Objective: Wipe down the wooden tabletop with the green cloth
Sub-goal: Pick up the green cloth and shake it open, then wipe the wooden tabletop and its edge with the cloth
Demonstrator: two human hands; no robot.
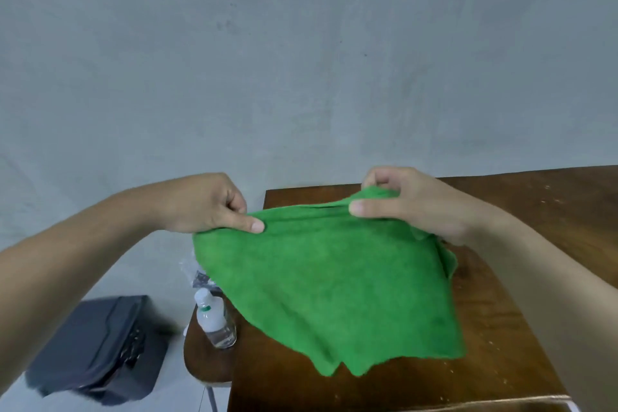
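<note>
Two bare hands hold a green cloth (331,281) spread above a wooden tabletop (521,278); the left hand (207,204) and the right hand (411,204) each pinch its top edge. Left of the table, a clear plastic bottle (215,319) stands on a wooden stool (204,365), near a dark bag (100,348) on the floor.

No words, numbers or signs can be read here. The small clear bottle (215,321) has a green band near its white cap, but it is too small and blurry to tell if anything is written there
</note>
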